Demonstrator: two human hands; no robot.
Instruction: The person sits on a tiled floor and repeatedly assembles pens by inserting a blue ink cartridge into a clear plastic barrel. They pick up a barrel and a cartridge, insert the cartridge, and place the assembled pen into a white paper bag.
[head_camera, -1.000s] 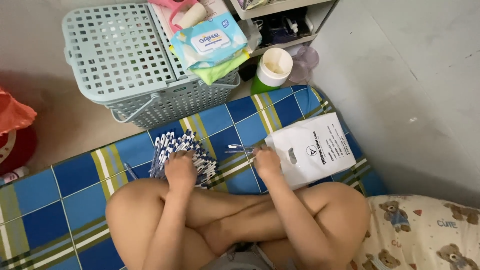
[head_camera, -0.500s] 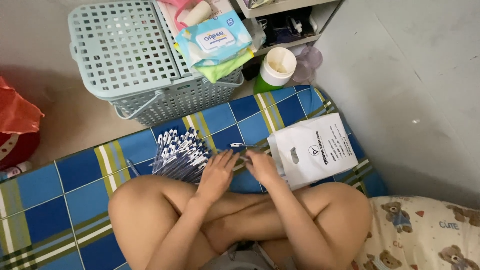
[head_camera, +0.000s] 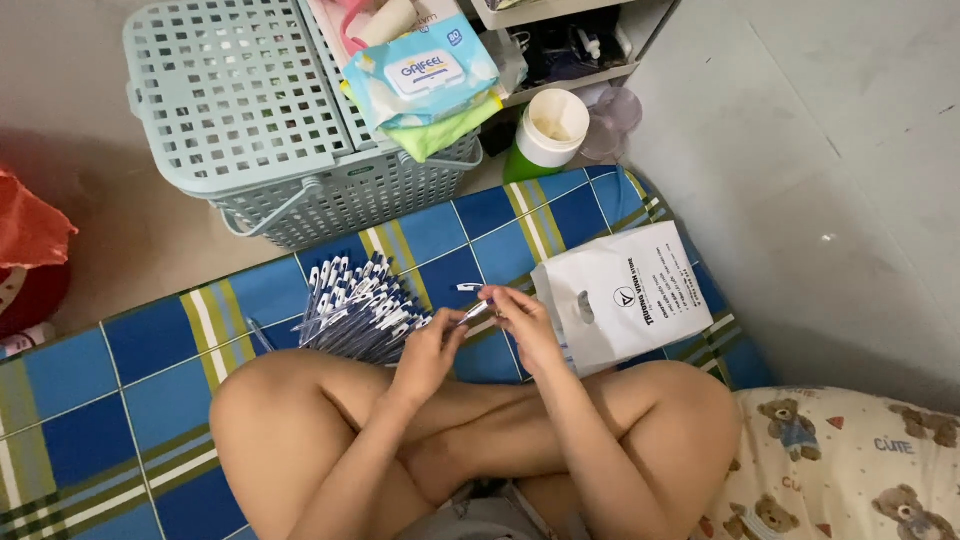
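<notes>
I sit cross-legged on a blue checked mat (head_camera: 150, 370). A single pen (head_camera: 474, 309) is held between both hands just above my knees: my left hand (head_camera: 432, 348) grips its lower end and my right hand (head_camera: 520, 318) pinches the upper end by the white clip. A fanned pile of blue-and-white pens (head_camera: 358, 310) lies on the mat just left of my left hand. A white plastic bag (head_camera: 625, 295) with a die-cut handle lies flat on the mat to the right of my right hand.
A pale green lattice basket (head_camera: 250, 110) stands beyond the mat, with a pack of wet wipes (head_camera: 425, 75) and a green cloth on top. A green bottle with a white cap (head_camera: 545, 135) stands by a shelf. A teddy-bear pillow (head_camera: 850, 470) lies lower right.
My left hand left the pen pile and moved right to meet the right hand. Both hands now hold one pen together. The camera view shifted slightly.
</notes>
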